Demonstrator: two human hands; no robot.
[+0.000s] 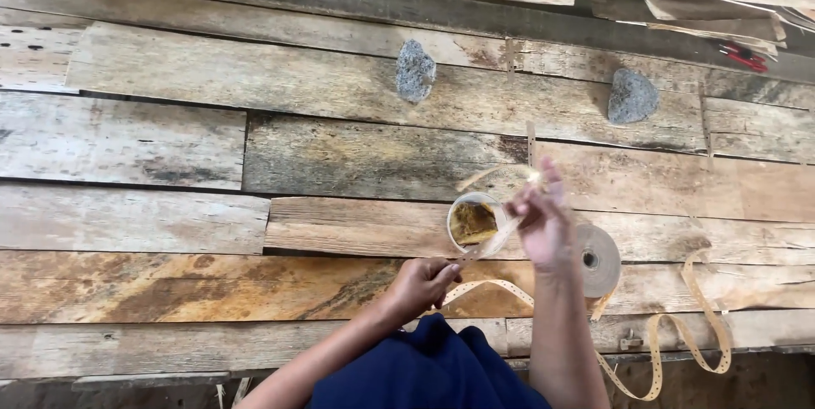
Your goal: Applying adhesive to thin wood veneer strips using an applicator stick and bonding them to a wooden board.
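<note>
Rough plank bench (170,137); two grey stones (415,71); small cup (472,222); tape roll (598,260); red tool (744,56).

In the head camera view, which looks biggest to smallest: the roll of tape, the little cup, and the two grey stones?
1. Roll of tape
2. Cup
3. Left stone and right stone, which look alike; being farther away, they may be larger than they appear.

No labels, signs or screens show; the only package-like thing is a small round clear cup (473,223) on the desk (170,137), holding something yellow-brown.

Bare forearms, no sleeves showing — dark navy-blue garment (429,371) below.
</note>
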